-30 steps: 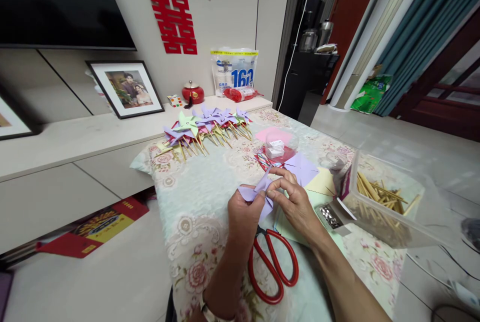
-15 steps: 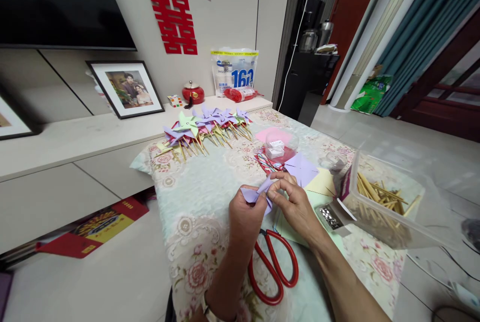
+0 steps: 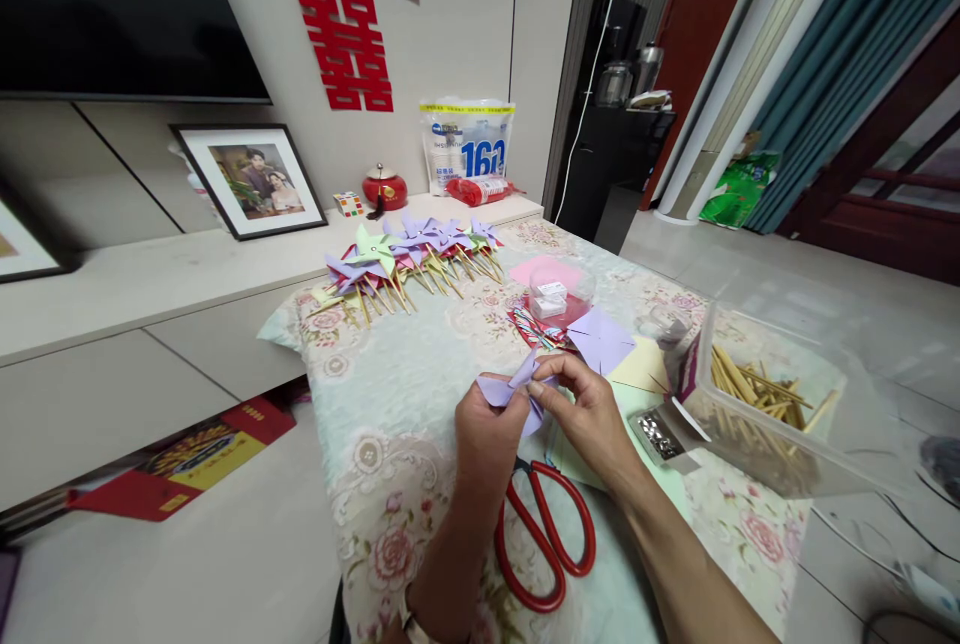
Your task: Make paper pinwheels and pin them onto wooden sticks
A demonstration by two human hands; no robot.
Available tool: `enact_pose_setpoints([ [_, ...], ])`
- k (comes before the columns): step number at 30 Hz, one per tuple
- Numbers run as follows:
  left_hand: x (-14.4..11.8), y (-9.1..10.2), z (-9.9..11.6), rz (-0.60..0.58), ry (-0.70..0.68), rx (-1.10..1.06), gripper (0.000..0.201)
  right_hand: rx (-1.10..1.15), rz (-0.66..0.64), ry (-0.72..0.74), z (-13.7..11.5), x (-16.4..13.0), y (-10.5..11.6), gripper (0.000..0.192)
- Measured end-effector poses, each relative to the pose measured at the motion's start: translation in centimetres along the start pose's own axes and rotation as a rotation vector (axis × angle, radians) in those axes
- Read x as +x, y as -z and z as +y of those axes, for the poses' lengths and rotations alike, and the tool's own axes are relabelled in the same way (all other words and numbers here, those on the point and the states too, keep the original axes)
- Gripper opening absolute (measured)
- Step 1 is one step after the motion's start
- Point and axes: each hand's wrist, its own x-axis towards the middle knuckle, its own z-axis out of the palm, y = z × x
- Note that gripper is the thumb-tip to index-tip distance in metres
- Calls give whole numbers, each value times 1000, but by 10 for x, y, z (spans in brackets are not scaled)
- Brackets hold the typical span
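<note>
Both hands, left hand (image 3: 487,434) and right hand (image 3: 592,414), fingers pinching a purple paper pinwheel (image 3: 517,389) above the floral tabletop (image 3: 390,394), red scissors (image 3: 544,544) just beneath, finished pinwheels (image 3: 409,249) beyond.

Bench (image 3: 405,374) draped in a floral cloth, row of paper pinwheels (image 3: 409,259) at 11 o'clock, red scissors (image 3: 544,544) at 6 o'clock, clear box of wooden sticks (image 3: 757,404) at 3 o'clock, purple paper square (image 3: 600,339) and small round clear container (image 3: 559,299) near centre.
</note>
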Motion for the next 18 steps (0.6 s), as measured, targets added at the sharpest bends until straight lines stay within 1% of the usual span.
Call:
enact_pose_setpoints([
  [1,0,0,0,-4,16,-10,16,15,11,-17,1,0,0,11],
  [2,0,0,0,-8,31,-21,16,35,21,-35,2,1,0,20],
  [4,0,0,-1,-16,50,-39,17,105,26,-76,4,2,0,43],
  [6,0,0,-1,-24,58,-49,17,186,4,-122,6,3,1,62],
  [7,0,-1,-1,-29,62,-53,17,217,-9,-147,6,3,1,68],
  [10,-1,-1,-1,-38,81,-55,18,261,-16,-187,8,3,1,72],
  [18,1,1,-6,-56,83,-5,19,211,23,-207,14,5,-1,64],
])
